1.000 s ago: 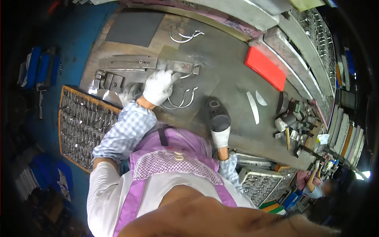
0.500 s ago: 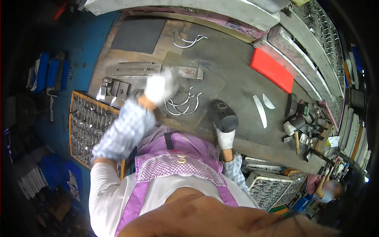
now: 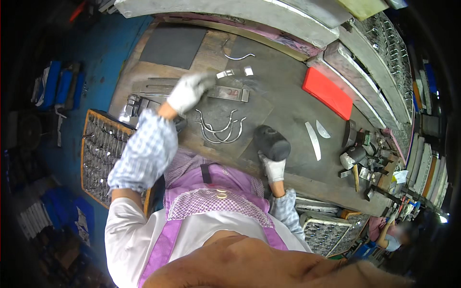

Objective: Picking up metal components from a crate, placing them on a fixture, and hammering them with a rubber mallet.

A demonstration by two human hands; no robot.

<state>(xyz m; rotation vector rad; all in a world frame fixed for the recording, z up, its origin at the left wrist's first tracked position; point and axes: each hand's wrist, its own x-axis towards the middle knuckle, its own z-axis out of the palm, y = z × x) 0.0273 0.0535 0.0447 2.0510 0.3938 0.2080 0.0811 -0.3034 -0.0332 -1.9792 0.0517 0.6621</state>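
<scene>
My left hand point(image 3: 188, 92), in a white glove, is over the left part of a long metal fixture point(image 3: 228, 93). Its fingers are curled and slightly blurred, beside a bright metal piece point(image 3: 224, 74) that may be in their grip. My right hand point(image 3: 274, 169), also gloved, is closed around a black mallet point(image 3: 272, 143), its round head resting near the table's front edge and its handle hidden. Between my hands lie several bent metal wires point(image 3: 218, 132). One more curved wire point(image 3: 239, 57) lies farther back.
A dark flat sheet point(image 3: 173, 45) lies at the back left. On the right are a red block point(image 3: 327, 92), two pale curved strips point(image 3: 313, 140) and another hammer point(image 3: 354, 158) among metal tools. A tray of metal parts point(image 3: 103, 161) stands left. Another person point(image 3: 389, 235) is at the far right.
My left hand has moved slightly left and up. Bright metal shows beyond its fingers, and one curved wire instead of two lies at the back. My right hand keeps the mallet in place.
</scene>
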